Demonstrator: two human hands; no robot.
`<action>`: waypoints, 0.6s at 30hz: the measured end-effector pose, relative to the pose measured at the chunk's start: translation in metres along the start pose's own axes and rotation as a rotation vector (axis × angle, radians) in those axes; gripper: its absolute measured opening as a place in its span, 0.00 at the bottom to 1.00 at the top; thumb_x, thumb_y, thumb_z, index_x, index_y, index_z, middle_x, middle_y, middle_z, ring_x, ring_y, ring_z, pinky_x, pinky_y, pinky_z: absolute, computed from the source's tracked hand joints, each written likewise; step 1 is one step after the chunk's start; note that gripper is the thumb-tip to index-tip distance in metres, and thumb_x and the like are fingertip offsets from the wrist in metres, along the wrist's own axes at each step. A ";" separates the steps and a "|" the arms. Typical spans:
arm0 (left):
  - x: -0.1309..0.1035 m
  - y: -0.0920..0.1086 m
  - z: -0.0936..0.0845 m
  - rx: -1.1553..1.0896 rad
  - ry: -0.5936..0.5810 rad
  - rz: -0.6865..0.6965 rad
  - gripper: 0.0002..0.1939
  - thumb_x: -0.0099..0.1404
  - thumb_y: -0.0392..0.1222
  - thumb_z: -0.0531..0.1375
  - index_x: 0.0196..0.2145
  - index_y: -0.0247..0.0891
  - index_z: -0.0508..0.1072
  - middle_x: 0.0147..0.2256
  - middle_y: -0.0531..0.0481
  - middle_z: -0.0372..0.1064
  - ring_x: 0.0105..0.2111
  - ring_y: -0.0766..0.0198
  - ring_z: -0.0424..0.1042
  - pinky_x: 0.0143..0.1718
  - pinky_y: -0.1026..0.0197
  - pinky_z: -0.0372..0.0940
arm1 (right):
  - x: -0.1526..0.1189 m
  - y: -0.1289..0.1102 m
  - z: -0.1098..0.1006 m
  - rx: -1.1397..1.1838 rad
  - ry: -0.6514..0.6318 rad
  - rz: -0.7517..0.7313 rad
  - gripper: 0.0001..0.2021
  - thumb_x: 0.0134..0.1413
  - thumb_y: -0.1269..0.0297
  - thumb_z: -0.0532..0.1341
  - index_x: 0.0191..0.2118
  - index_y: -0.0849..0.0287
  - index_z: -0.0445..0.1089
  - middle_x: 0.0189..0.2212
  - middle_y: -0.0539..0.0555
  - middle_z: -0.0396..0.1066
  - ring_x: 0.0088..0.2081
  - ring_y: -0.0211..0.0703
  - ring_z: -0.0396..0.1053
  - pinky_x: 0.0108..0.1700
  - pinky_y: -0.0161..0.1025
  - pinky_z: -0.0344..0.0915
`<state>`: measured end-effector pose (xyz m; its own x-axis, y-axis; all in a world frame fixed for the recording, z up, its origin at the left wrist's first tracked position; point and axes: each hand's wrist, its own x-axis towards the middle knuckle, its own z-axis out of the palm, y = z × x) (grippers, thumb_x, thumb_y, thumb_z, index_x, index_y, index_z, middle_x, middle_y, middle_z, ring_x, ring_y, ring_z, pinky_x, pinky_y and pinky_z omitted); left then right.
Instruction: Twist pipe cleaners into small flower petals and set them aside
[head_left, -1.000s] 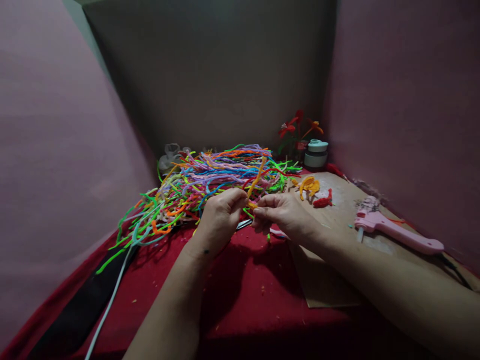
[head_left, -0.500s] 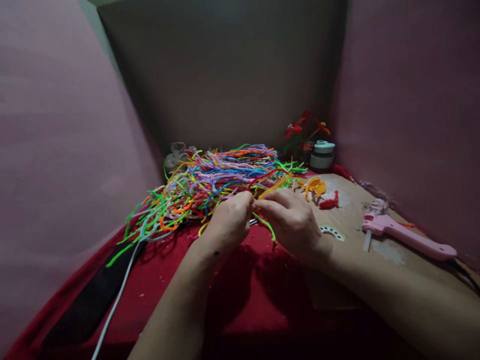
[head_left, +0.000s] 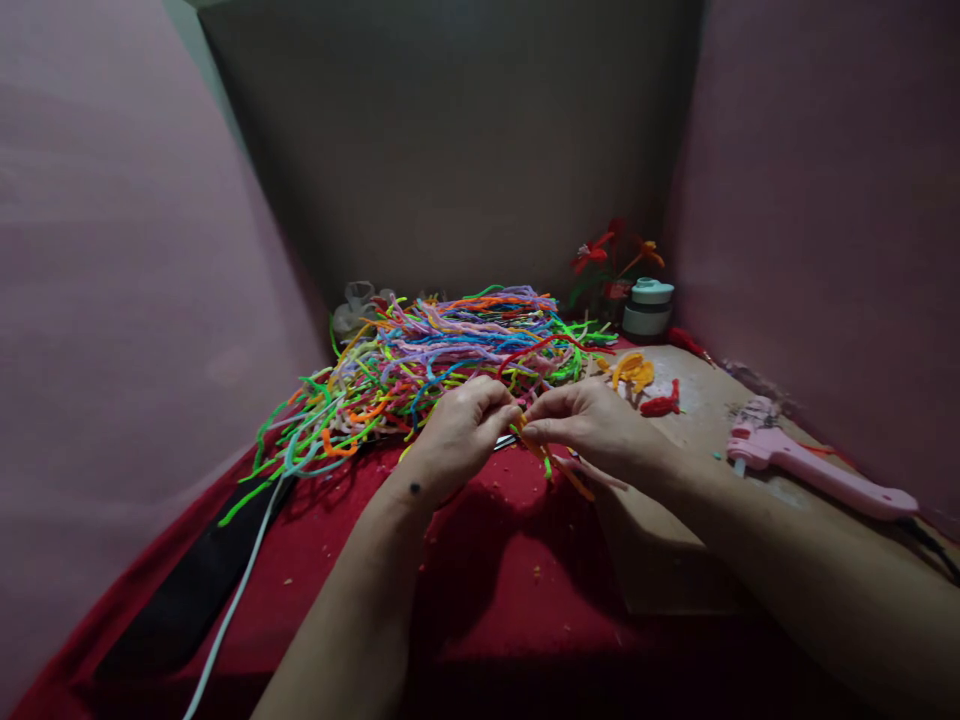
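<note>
Spreading beneath both hands (head_left: pixel 469 425) (head_left: pixel 596 425), red cloth (head_left: pixel 330 550) (pink walls (head_left: pixel 112 300) flanking)

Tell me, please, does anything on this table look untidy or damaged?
The pile of fuzzy stems is a loose tangle, strands straying left over the red cloth. Small scraps dot that cloth. Greyish, dirty-looking matter shows at the head of the pink glue gun. Nothing looks clearly broken.

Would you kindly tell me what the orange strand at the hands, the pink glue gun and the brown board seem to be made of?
Orange strand: probably chenille, matte, seemingly fuzzy, but too small for certainty. Pink glue gun: likely moulded plastic, smooth and evenly coloured. Brown board: apparently cardboard, with a dull, flat, tan face.
</note>
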<state>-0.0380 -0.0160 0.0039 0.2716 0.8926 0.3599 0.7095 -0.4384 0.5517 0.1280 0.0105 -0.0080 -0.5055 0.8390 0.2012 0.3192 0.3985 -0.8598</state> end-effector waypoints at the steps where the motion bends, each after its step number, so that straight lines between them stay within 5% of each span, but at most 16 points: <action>1: 0.000 0.000 0.000 -0.018 -0.003 -0.034 0.09 0.59 0.40 0.53 0.25 0.35 0.69 0.26 0.52 0.64 0.28 0.67 0.62 0.31 0.65 0.57 | 0.000 0.000 0.000 0.026 -0.019 0.020 0.06 0.43 0.68 0.61 0.23 0.63 0.74 0.19 0.50 0.69 0.23 0.35 0.62 0.29 0.34 0.57; 13: 0.001 0.003 0.006 -0.101 0.029 -0.149 0.11 0.60 0.41 0.51 0.22 0.36 0.64 0.19 0.56 0.58 0.20 0.70 0.55 0.22 0.67 0.52 | 0.000 0.002 0.013 0.476 0.055 0.141 0.07 0.40 0.67 0.62 0.18 0.64 0.69 0.17 0.51 0.68 0.20 0.33 0.61 0.27 0.34 0.57; 18: 0.001 0.002 0.015 -0.029 0.119 -0.104 0.09 0.61 0.40 0.51 0.25 0.36 0.65 0.22 0.54 0.61 0.23 0.69 0.59 0.26 0.66 0.55 | 0.003 0.016 0.020 0.789 -0.095 0.190 0.09 0.38 0.62 0.66 0.21 0.63 0.72 0.19 0.52 0.70 0.22 0.35 0.65 0.31 0.37 0.61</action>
<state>-0.0265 -0.0144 -0.0057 0.1169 0.9153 0.3854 0.7102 -0.3482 0.6118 0.1152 0.0122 -0.0301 -0.5768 0.8168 0.0087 -0.2339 -0.1549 -0.9598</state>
